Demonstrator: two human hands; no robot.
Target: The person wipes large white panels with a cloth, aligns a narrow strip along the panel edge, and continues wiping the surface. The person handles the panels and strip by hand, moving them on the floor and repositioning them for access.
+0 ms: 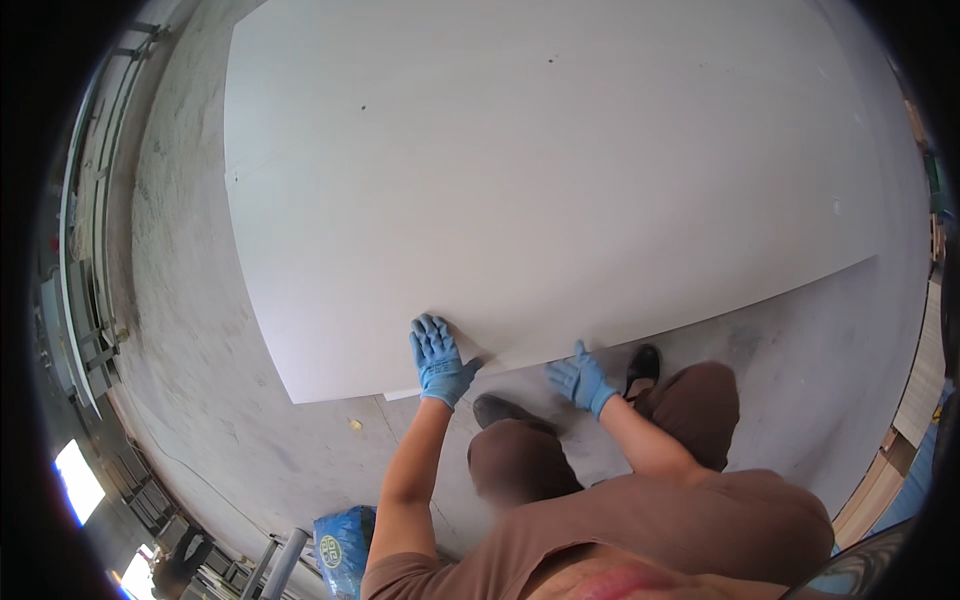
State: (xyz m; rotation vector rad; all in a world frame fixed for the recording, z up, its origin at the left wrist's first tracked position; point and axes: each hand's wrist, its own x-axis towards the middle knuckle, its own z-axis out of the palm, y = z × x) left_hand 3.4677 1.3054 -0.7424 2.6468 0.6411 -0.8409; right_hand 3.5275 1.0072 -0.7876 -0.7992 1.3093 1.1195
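A large, flat white sheet [560, 190] lies over the grey floor, with a few small dark spots on its surface. My left hand [440, 365], in a blue work glove, rests on top of the sheet close to its near edge, fingers stretched out and thumb apart. At that same edge is my right hand [582, 378], gloved alike, its thumb up and its fingers extended along the rim. Neither hand holds anything that I can see. A narrow white strip [402, 395] sticks out from under the near edge, left of my left hand.
My dark shoes [645, 365] are just beyond the sheet's near edge. A blue printed bag [345, 550] stands at the lower left, beside a grey metal tube [288, 562]. Metal racks [85, 250] line the left side. Wooden boards [880, 480] stand at the right.
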